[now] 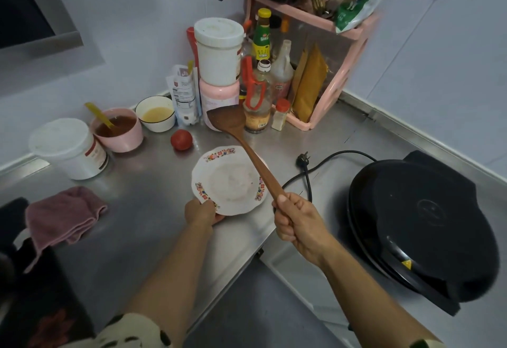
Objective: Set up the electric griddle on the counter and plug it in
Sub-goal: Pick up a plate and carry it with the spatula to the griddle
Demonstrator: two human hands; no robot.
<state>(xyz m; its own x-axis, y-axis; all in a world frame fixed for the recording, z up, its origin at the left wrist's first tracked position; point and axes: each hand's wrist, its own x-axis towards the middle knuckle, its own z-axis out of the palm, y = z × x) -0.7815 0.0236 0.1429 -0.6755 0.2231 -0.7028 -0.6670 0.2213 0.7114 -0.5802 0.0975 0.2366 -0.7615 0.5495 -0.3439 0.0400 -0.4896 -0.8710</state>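
Over on the right of the steel counter [153, 183] sits one electric griddle [419, 224], round, black and glossy, its lid closed. Its single black cord [340, 154] loops leftward to one plug [302, 158], which lies loose on the steel. The left hand [200, 213] pinches the near rim of one floral plate [229, 180]. The right hand [296, 221] grips the handle of one wooden spatula [247, 147], blade pointing far. Further left are one tomato [181, 139], a pink bowl [120, 139] and a white bowl [156, 121].
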